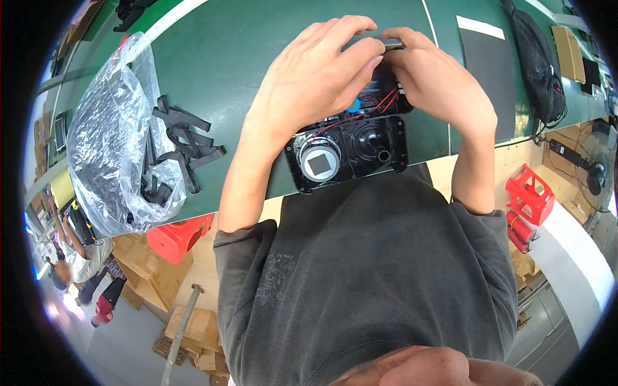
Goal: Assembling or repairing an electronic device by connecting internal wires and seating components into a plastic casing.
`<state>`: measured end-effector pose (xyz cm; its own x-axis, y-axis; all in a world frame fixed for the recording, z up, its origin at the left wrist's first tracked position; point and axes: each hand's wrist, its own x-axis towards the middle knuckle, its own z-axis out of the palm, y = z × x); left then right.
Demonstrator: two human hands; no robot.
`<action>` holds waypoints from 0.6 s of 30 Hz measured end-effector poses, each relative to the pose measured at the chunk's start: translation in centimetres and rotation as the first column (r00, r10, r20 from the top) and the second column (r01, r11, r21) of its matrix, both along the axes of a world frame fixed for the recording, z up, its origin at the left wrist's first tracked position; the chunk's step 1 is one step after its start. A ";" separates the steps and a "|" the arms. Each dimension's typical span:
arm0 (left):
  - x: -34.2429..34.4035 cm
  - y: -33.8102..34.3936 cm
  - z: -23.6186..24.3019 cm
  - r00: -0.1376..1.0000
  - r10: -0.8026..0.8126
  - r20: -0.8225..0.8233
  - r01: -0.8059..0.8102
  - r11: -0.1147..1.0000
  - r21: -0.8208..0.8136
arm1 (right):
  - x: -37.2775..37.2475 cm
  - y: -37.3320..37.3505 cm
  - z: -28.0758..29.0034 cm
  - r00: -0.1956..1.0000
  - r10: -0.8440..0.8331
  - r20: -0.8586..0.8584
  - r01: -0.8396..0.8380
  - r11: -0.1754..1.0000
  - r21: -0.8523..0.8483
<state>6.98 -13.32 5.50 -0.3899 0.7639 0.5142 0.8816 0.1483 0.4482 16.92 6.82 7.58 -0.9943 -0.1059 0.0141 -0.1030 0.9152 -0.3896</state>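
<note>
Before me on the green table lies an opened black speaker housing (394, 139), its near half holding a round speaker (320, 162) with a silver rim, a white ring and a dark square in the middle. Red and black wires (388, 98) run to the far half, where a blue round part (353, 105) shows. My left hand (315, 72) arches over the far half with curled fingers; what they grip is hidden. Thumb and forefinger of my right hand (439, 85) pinch a small dark flat piece (393, 47) close to the left fingertips.
A clear plastic bag (106, 138) with black strips inside lies at the left, beside loose black straps (187, 141). At the right are a black sheet (488, 77) and a black mesh bag (539, 71). Red stools (530, 195) and cardboard boxes (145, 270) stand below the table.
</note>
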 end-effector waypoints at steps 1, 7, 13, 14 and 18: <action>-0.1 0.0 0.1 1.000 -0.005 -0.005 0.005 1.000 0.030 | 0.2 0.2 0.4 1.000 0.016 -0.017 -0.017 0.999 -0.032; 0.4 -1.4 0.7 0.994 0.036 -0.103 -0.044 0.996 -0.078 | 2.2 0.5 2.0 0.997 -0.038 -0.064 0.027 0.987 -0.158; 0.8 -1.4 0.8 0.991 0.068 -0.114 -0.088 0.979 -0.185 | 3.2 -0.2 0.2 0.988 -0.102 -0.118 0.080 0.981 -0.177; 0.8 -1.3 0.9 0.992 0.066 -0.110 -0.084 0.982 -0.172 | 3.3 -0.4 -0.1 0.982 -0.152 -0.109 0.127 0.970 -0.207; 1.1 -1.2 1.7 0.996 0.089 -0.021 -0.091 0.954 -0.285 | 3.2 -0.7 -0.6 0.980 -0.151 -0.130 0.128 0.976 -0.174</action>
<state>8.08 -14.48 7.20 -0.4611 0.8408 0.2836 0.8617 0.3480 0.3692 20.07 6.14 6.95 -0.9856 0.0492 0.1617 -0.0439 0.8493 -0.5261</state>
